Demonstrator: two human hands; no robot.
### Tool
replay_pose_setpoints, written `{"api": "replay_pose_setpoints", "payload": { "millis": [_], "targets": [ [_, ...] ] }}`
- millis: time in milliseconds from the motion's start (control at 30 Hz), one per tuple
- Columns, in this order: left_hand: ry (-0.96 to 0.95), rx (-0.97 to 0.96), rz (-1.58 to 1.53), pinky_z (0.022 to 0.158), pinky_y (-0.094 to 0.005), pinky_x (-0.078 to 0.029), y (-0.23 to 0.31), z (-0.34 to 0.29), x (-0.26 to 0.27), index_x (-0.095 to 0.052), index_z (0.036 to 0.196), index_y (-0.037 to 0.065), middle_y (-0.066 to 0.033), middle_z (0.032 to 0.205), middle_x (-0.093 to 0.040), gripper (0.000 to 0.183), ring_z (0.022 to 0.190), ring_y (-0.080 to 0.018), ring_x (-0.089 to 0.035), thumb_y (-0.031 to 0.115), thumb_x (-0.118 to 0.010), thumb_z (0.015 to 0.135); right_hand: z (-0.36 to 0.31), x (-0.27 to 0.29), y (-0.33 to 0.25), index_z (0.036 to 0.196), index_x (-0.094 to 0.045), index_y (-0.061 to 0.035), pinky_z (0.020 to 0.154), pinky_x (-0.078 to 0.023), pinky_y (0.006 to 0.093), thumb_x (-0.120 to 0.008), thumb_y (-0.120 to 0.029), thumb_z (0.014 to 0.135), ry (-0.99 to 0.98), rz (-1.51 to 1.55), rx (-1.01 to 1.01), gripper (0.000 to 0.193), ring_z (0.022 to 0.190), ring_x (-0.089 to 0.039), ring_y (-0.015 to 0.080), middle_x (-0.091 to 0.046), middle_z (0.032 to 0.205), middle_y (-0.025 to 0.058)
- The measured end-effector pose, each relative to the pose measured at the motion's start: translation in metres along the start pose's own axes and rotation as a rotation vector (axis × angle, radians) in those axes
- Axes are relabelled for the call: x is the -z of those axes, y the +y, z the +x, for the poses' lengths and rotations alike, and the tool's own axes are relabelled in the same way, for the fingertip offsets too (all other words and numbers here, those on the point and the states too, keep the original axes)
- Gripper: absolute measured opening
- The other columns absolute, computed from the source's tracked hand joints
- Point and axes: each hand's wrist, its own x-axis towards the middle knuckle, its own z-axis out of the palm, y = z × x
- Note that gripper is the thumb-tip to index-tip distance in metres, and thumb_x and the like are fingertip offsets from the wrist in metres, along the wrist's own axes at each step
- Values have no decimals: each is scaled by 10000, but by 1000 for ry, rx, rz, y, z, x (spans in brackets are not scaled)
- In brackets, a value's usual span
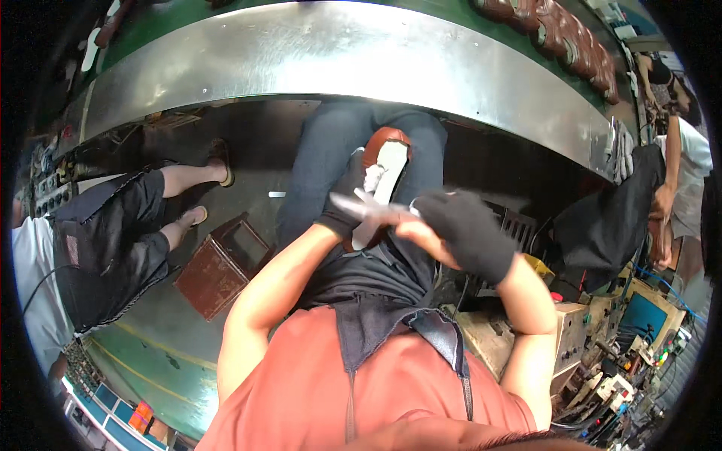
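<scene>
A reddish-brown leather shoe upper (386,137) rests between my thighs, its white sole side (392,167) turned up. My left hand (347,194), in a black glove with bare or white-covered fingertips, is closed around the shoe's left side. My right hand (470,233), also black-gloved, is closed on a long metal hand tool (368,209) that crosses over the shoe toward my left hand. Motion smears the tool, so its exact kind cannot be told. The heel end of the shoe is partly hidden beneath the tool and my hands.
A shiny metal bench edge (301,52) curves across the front, with several brown shoes (571,41) on the green belt beyond. A brown metal box (218,274) stands on the floor at left. Co-workers are on both sides; machinery (571,331) is at my right.
</scene>
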Motion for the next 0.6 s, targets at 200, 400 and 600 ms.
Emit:
{"api": "replay_pose_setpoints", "payload": {
  "millis": [200,400,600],
  "targets": [
    [-43,-41,-338,1128,-382,-236,1,-111,-1,-132,1484,-24,-211,1506,-270,736,1413,-315,-241,247,-552,943,-55,-125,57,859,-590,15,590,-447,331,-456,-393,993,-85,542,-557,450,605,-566,171,-592,678,140],
    [-5,216,-490,930,-354,-446,-24,-102,-24,-435,1328,-8,-157,1172,-595,473,1091,-261,-575,293,-485,966,-95,-142,48,862,-589,23,585,-455,354,-445,-417,986,-195,697,-766,480,600,-606,225,-601,684,153],
    [129,94,-185,821,-410,-496,-48,-87,-48,-483,1234,-5,-238,1017,-640,546,950,-378,-638,303,-681,830,-43,-74,-9,848,-583,-1,574,-421,404,-528,-313,953,47,385,-162,334,630,-562,379,-565,696,215]
  ]
}}
